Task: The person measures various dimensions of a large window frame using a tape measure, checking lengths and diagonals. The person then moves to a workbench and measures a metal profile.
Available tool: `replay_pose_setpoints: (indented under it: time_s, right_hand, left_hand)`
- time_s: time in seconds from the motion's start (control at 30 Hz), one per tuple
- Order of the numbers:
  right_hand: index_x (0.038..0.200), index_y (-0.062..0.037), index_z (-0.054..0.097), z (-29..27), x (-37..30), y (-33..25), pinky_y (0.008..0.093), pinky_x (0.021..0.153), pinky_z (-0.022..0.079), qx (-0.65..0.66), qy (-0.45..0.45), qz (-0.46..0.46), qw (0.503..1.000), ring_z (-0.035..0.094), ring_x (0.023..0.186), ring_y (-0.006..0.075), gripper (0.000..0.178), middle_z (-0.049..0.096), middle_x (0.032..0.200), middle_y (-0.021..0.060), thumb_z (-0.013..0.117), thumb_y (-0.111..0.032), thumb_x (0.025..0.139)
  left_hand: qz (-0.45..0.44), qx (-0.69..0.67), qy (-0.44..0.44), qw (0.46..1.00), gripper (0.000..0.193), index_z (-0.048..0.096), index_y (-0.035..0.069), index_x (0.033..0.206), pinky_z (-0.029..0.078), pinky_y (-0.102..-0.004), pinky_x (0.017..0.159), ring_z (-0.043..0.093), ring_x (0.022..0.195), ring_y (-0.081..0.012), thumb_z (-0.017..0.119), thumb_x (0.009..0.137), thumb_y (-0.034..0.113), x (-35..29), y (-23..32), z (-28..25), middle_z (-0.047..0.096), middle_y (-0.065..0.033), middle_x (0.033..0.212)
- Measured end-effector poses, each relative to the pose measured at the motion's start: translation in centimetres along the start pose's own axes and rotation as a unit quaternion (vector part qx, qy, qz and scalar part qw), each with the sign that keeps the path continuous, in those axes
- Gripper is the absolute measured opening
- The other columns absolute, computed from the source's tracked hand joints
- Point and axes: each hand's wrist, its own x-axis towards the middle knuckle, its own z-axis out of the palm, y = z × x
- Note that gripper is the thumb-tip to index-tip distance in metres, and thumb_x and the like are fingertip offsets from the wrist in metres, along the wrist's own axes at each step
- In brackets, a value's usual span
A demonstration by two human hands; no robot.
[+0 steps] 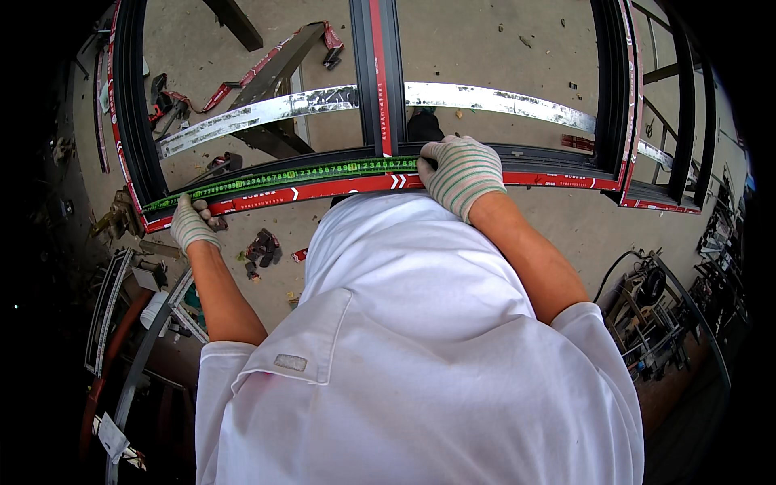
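Bright green numbered tape-measure blade (315, 172) stretched along near bar of black rectangular frame (608, 89). Left hand (194, 222), pale striped glove, pinched narrow on blade's left end. Right hand (465, 170), green-striped white glove, curled closed over right end. Red printed strip (315, 193) alongside blade. Farther left, white bucket-shaped container (153, 311), contents unclear. Farther right, metal rack (647, 323) holding indistinct dark pieces.
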Motion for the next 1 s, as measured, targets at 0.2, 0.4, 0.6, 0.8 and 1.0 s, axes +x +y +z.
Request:
replay_pose_setpoints:
  time_s: [0.2,0.4,0.6,0.8,1.0]
  right_hand:
    - [0.117,-0.0181,0.080,-0.1,0.1,-0.1,0.0453,0.093,0.057,-0.006,-0.016,0.010,1.000,0.071,0.106,0.0295,0.033,0.075,0.110,0.0100,0.056,-0.036,0.103]
    - [0.117,-0.0185,0.079,-0.1,0.1,-0.1,0.0457,0.093,0.057,-0.005,-0.012,0.007,1.000,0.070,0.106,0.0293,0.033,0.075,0.109,0.0100,0.056,-0.036,0.103]
    - [0.116,-0.0181,0.080,-0.3,0.0,-0.2,0.0454,0.092,0.057,-0.001,-0.009,0.005,1.000,0.071,0.105,0.0297,0.032,0.075,0.108,0.0105,0.057,-0.036,0.102]
    - [0.114,-0.0178,0.080,0.1,0.4,0.1,0.0460,0.092,0.057,-0.004,-0.006,0.003,1.000,0.071,0.106,0.0300,0.032,0.076,0.108,0.0104,0.057,-0.035,0.102]
    - [0.109,-0.0174,0.081,0.4,0.2,0.3,0.0485,0.090,0.057,0.006,0.031,-0.011,0.999,0.072,0.102,0.0324,0.030,0.076,0.105,0.0130,0.058,-0.034,0.100]
  left_hand:
    - [0.018,-0.004,-0.011,1.000,0.031,0.066,0.006,0.099,0.041,-0.0316,0.039,0.048,0.044,-0.0128,0.060,0.107,0.034,-1.0,-0.1,0.2,0.066,-0.0051,0.069]
    - [0.015,0.001,-0.009,1.000,0.031,0.067,0.006,0.098,0.041,-0.0321,0.039,0.048,0.044,-0.0132,0.060,0.107,0.034,-0.8,-0.1,0.1,0.066,-0.0051,0.068]
    - [0.004,0.019,0.001,1.000,0.039,0.067,0.006,0.088,0.040,-0.0328,0.039,0.046,0.043,-0.0137,0.060,0.106,0.040,0.0,-0.3,0.1,0.062,-0.0039,0.065]
    - [-0.001,0.032,0.009,0.999,0.045,0.065,0.007,0.080,0.038,-0.0326,0.038,0.043,0.040,-0.0137,0.059,0.105,0.043,-1.3,0.3,0.6,0.058,-0.0034,0.061]
    - [0.007,-0.016,-0.004,1.000,0.037,0.065,0.007,0.091,0.037,-0.0310,0.036,0.045,0.040,-0.0138,0.060,0.107,0.040,-0.7,-0.3,0.3,0.059,-0.0036,0.060]
